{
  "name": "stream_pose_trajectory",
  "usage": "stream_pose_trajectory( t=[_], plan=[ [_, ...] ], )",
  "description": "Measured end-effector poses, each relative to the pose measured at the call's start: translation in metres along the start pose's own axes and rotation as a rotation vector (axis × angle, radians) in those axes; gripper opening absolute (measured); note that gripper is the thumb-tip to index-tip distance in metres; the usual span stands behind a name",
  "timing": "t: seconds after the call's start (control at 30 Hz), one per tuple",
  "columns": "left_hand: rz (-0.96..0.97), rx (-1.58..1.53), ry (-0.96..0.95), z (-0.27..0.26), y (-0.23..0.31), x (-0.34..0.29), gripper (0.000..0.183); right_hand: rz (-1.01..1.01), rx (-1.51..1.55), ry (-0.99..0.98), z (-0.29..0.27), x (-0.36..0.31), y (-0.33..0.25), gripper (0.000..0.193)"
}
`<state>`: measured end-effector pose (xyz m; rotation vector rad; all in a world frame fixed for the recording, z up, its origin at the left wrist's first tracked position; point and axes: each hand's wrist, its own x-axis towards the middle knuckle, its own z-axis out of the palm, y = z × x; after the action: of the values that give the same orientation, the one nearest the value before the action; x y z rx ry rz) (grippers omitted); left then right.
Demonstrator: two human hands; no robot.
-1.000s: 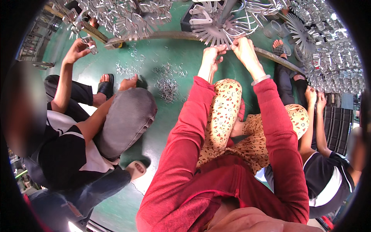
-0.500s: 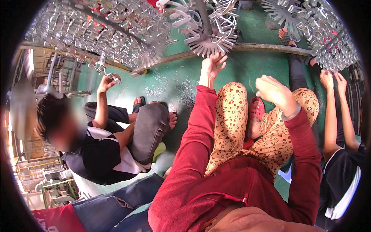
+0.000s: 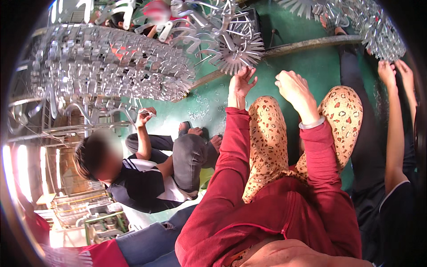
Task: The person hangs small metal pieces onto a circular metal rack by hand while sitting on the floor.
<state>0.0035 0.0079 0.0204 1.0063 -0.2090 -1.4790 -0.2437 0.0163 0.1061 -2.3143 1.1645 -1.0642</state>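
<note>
My left hand (image 3: 243, 84) is raised just below a slotted metal disc (image 3: 239, 57) at the end of a hanging rack. Its fingers are apart and curved upward, with nothing visible in them; whether a fingertip touches the disc's edge I cannot tell. Curved, hook-like metal pieces (image 3: 200, 22) hang in rows on the rack above the disc. My right hand (image 3: 293, 88) is held to the right, over the gap between my knees. Its fingers are curled inward, back of the hand toward me, so anything inside them is hidden.
A long rack full of shiny metal pieces (image 3: 111, 66) fills the upper left. A bar (image 3: 311, 44) runs across behind my hands. Loose pieces (image 3: 198, 111) lie on the green floor. Co-workers sit close on my left (image 3: 142, 182) and right (image 3: 391, 133), hands raised to racks.
My right hand has moved left, closer to my left hand, and stays curled. My left hand stays under the disc. The view has shifted, bringing more of the left racks in.
</note>
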Motion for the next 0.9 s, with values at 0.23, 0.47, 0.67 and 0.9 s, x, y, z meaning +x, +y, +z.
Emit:
stream_pose_trajectory(
  t=[0.23,0.47,0.67,0.9],
  plan=[
    [-0.046,0.011,0.04,0.008,-0.002,-0.001,0.011,0.266,0.256,-0.208,0.004,0.013,-0.008,0.023],
    [0.153,0.013,-0.156,-0.01,-0.002,-0.018,0.026,0.118,0.476,0.291,0.037,0.058,-0.063,0.036],
    [0.291,0.203,0.01,0.06,0.001,-0.058,0.035,0.163,0.188,0.057,0.049,0.092,-0.068,0.049],
    [0.017,-0.056,-0.095,-0.013,0.0,0.004,0.039,0.104,0.121,0.057,0.062,0.103,-0.075,0.029]
  ],
)
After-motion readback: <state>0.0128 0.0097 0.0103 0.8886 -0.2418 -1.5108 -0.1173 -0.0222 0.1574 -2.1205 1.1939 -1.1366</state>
